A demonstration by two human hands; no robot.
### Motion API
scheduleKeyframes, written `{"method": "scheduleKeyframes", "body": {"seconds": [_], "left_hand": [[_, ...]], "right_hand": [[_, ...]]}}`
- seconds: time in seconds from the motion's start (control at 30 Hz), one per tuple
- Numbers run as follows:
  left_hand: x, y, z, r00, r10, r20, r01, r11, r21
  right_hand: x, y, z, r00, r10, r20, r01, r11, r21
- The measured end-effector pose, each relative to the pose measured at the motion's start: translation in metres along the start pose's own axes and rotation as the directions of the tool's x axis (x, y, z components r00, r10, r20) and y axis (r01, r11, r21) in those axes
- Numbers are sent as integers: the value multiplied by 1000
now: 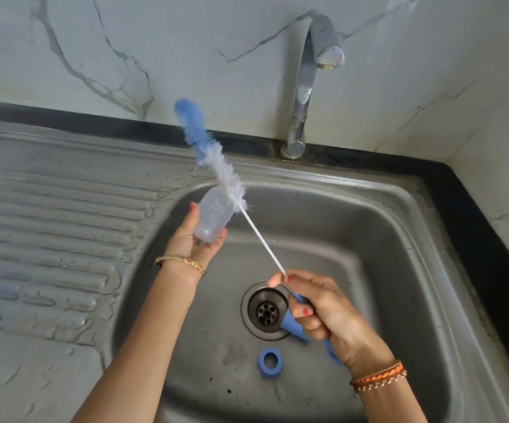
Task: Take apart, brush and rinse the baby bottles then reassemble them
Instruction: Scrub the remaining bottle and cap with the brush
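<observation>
Right hand [323,309] grips brush [216,166]; left hand [193,239] cradles bottle [212,216].

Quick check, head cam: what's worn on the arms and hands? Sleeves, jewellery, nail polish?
No sleeves in view on either forearm. The left hand has a thin gold bangle with small reddish stones at the wrist. The right hand has braided orange, brown and white thread bands at the wrist. Red nail polish shows on both hands. No gloves, no rings visible.

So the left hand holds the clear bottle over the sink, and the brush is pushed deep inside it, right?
Not quite. The head view shows the left hand holding the clear bottle over the sink, but the brush is outside it, its bristles above and beside the bottle.
</observation>
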State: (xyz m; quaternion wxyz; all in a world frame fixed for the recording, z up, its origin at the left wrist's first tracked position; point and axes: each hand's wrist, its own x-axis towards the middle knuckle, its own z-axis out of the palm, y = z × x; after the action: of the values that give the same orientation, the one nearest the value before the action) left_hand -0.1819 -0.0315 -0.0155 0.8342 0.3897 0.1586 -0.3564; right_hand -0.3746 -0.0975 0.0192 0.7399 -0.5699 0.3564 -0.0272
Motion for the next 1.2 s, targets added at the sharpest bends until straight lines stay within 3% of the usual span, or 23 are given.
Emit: {"method": "scheduleKeyframes", "body": {"seconds": [0.13,0.27,0.3,0.33,0.37,0.43,0.5,0.63,0.73,0.87,1.03,1.2], "left_hand": [[2,-2,-1,999,2,-38,10,952,307],[4,-11,-4,992,123,-15,-80,731,678],[6,-13,-6,983,180,32,-135,601,788],[6,-16,-10,971,223,91,-177,403,898],[7,-18,-13,959,235,157,-196,153,969],[5,-21,-19,948,177,264,-201,-310,929],[7,-25,-23,944,90,318,-224,-533,816],[16,-32,-38,941,-84,327,-300,-656,693],[20,-35,-47,947,-204,250,-322,-649,689],[20,-31,-52,955,-212,209,-297,-645,704],[19,-29,-58,982,-184,35,-170,-802,573],[16,-33,-61,988,-146,-44,-97,-826,555]], "right_hand": [[10,12,9,951,-221,-217,175,961,-213],[13,21,7,802,-480,-355,171,754,-634],[12,20,4,784,-504,-362,137,709,-691],[10,19,1,776,-513,-366,100,674,-732],[9,17,-1,773,-514,-372,58,642,-765],[9,16,-3,770,-516,-376,-11,578,-816],[9,16,-3,774,-526,-353,-39,518,-855],[8,16,0,780,-528,-334,-52,478,-877],[9,16,0,782,-515,-352,-56,504,-862],[11,18,-4,776,-500,-385,-74,533,-843],[11,18,-3,786,-498,-365,-71,514,-855],[12,19,-2,793,-494,-355,-59,518,-854]]}}
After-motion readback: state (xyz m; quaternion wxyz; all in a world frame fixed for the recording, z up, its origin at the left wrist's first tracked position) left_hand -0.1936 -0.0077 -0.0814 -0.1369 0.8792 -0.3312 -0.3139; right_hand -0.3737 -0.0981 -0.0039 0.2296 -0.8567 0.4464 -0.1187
